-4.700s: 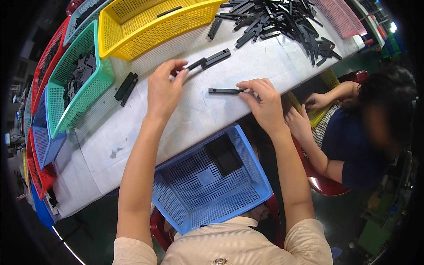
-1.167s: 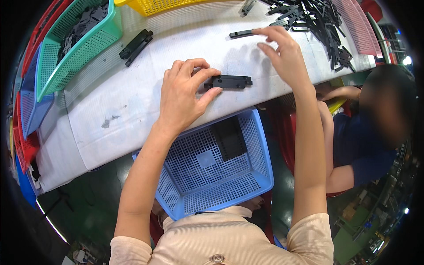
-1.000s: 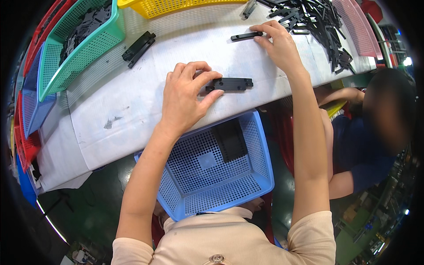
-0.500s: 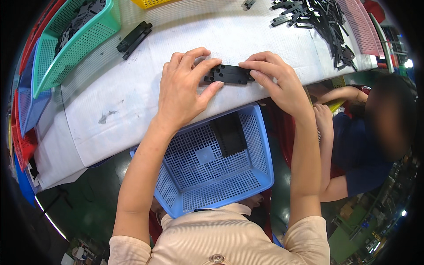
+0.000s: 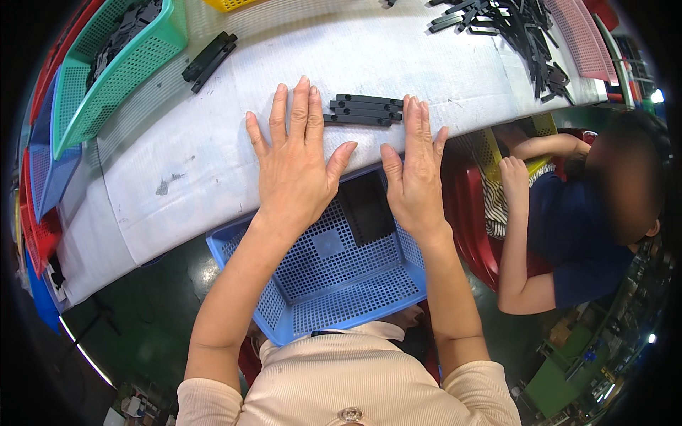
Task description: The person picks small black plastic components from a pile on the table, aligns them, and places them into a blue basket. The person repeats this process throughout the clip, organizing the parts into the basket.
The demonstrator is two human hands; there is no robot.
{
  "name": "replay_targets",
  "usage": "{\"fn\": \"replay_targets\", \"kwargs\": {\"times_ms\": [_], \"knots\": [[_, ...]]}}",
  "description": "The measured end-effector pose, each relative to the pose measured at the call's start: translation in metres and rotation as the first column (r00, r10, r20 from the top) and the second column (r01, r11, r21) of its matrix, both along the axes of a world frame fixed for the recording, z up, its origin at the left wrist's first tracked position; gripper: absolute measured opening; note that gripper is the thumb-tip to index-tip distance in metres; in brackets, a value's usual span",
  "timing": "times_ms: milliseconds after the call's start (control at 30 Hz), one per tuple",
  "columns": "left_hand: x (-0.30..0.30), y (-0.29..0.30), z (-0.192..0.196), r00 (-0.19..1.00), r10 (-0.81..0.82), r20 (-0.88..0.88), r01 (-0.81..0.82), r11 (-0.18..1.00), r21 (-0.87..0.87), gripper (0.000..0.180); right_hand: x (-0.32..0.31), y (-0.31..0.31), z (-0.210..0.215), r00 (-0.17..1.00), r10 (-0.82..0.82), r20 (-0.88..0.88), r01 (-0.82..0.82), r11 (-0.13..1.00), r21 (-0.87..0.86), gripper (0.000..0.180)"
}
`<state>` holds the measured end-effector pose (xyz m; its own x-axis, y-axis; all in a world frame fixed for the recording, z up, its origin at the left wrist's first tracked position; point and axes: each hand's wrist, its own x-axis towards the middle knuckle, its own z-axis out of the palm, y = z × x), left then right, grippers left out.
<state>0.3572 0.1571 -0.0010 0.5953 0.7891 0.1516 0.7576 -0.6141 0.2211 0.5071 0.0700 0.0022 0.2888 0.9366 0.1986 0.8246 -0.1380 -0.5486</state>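
Both flat, open hands, left hand (image 5: 295, 167) and right hand (image 5: 414, 170), bracket the stacked black plastic bars (image 5: 364, 111) on the white tabletop (image 5: 213, 135), grasping nothing; squeezing evenly should align their ends.

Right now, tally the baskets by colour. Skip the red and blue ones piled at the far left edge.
Teal basket: 1
Yellow basket: 1, only a sliver in view
Pink basket: 1
Blue basket in the lap: 1
Total: 4
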Motion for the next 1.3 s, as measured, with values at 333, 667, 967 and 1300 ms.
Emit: {"fn": "replay_targets", "kwargs": {"times_ms": [333, 667, 967, 1300], "knots": [[0.002, -0.002, 0.002, 1.0, -0.024, -0.014, 0.025, 1.0, 0.012, 0.072, -0.005, 0.0, 0.0, 0.999, 0.031, -0.011, -0.031, 0.999, -0.007, 0.066], [0.004, 0.03, 0.013, 0.946, -0.159, 0.284, 0.162, 0.987, 0.014, 0.072, 0.1, 0.134, 0.035, 0.99, -0.121, 0.071, 0.104, 0.973, 0.206, 0.021], [0.005, 0.028, 0.009, 0.916, -0.165, 0.365, 0.182, 0.983, -0.013, 0.07, 0.094, 0.209, 0.03, 0.889, -0.37, 0.269, 0.415, 0.9, -0.132, 0.044], [0.002, 0.027, 0.011, 0.909, -0.169, 0.38, 0.193, 0.981, -0.024, 0.073, 0.052, 0.089, 0.017, 0.981, -0.022, 0.195, -0.035, 0.958, 0.284, 0.029]]}}
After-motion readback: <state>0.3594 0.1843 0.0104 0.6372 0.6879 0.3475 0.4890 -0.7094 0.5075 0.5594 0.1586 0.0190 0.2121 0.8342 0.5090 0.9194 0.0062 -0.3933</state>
